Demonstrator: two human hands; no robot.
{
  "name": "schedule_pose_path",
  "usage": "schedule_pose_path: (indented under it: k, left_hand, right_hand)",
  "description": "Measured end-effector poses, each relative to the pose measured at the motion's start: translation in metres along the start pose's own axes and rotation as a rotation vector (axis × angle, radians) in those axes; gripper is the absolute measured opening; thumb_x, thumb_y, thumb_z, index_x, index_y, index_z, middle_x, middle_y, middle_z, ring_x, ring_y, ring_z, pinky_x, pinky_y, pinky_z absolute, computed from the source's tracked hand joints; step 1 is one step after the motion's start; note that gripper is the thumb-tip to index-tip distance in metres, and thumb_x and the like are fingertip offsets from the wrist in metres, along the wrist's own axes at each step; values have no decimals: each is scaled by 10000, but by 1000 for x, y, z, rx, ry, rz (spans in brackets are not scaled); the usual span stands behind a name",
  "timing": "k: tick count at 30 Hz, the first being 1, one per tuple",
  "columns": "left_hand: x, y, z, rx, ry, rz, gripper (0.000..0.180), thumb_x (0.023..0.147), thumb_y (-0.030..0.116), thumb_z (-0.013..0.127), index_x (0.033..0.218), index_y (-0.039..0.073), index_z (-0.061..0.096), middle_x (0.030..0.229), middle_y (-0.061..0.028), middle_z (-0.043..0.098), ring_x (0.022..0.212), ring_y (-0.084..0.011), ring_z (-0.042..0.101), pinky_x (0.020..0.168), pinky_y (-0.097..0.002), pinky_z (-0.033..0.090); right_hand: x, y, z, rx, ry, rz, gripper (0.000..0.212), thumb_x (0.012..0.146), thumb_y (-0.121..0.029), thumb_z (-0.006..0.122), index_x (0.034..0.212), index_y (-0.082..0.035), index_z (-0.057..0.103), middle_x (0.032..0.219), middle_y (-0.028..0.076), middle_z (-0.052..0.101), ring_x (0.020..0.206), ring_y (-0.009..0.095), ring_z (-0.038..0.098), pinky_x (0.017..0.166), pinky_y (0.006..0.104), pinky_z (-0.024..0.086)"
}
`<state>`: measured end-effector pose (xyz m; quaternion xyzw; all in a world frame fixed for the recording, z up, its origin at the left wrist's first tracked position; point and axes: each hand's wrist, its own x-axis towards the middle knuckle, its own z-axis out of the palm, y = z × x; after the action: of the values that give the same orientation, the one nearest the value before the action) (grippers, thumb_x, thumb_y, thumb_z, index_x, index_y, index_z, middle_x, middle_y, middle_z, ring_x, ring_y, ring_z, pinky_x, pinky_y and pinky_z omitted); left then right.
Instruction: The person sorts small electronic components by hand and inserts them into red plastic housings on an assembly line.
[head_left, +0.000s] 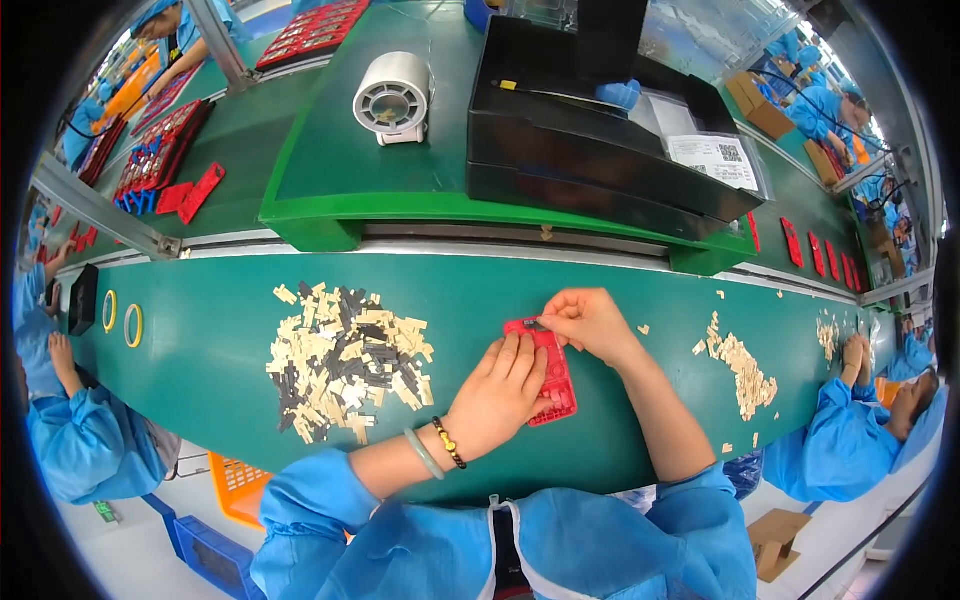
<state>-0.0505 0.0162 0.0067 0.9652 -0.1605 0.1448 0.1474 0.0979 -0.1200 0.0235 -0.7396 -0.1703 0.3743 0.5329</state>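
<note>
Red case (561, 385): lies on the green work surface (480, 290) between its near and far edges, directly before the person; its long sides tilt slightly, top end leftward.
Left hand (503, 380): fingers together and extended over the case's left side, not clenched; touches from above, presumably to stop the case sliding.
Right hand (588, 325): thumb and forefinger pinched nearly closed on a small dark piece (532, 323) at the case's far end. Whether the piece is seated or free cannot be told. The fingertip hold likely suits so small a part.
Mixed pile (345, 360): cream and black pieces, heaped toward the surface's left end, apart from the case; probably sited within left-hand reach.
Cream pieces (745, 370): loose group toward the right end, well apart from the case.
Raised shelf (345, 207): beyond the far edge; carries a white fan (392, 97) and a black box (600, 175), presumably to save surface space.
</note>
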Motion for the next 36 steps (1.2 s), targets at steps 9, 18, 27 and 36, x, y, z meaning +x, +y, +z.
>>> schedule_pose_path:
  k: [9, 18, 27, 36]
  left_hand:
    - [2, 0, -2, 59, -7, -8, 633, 804, 415, 640, 1240, -25, 512, 1236, -223, 490, 1150, -391, 470, 993, -478, 397]
    - [2, -1, 0, 78, 9, -2, 628, 800, 430, 641, 1227, -15, 524, 1219, -211, 495, 1136, -378, 473, 978, -467, 406]
    - [-1, 0, 0, 21, 7, -23, 598, 808, 429, 638, 1217, 5, 537, 1241, -224, 484, 1161, -374, 458, 979, -450, 402]
    - [13, -8, -9, -139, -18, -32, 660, 741, 437, 716, 1193, -12, 543, 1246, -245, 468, 1167, -391, 452, 952, -463, 416]
  right_hand:
    - [4, -3, 5, -117, 74, 18, 87, 835, -66, 677, 812, 6, 635, 621, 7, 601, 481, 34, 483, 408, 199, 341]
    - [5, 3, 10, -147, 131, -43, 77, 830, -51, 675, 805, 11, 635, 601, 0, 597, 460, 32, 465, 399, 200, 339]
    - [2, 4, 11, -206, 112, -59, 68, 827, -50, 673, 805, 7, 643, 607, -7, 591, 507, 31, 500, 425, 203, 367]
    - [-27, 14, 16, -729, 376, -582, 148, 780, -158, 694, 918, -108, 670, 785, 35, 628, 639, 205, 631, 546, 320, 508]
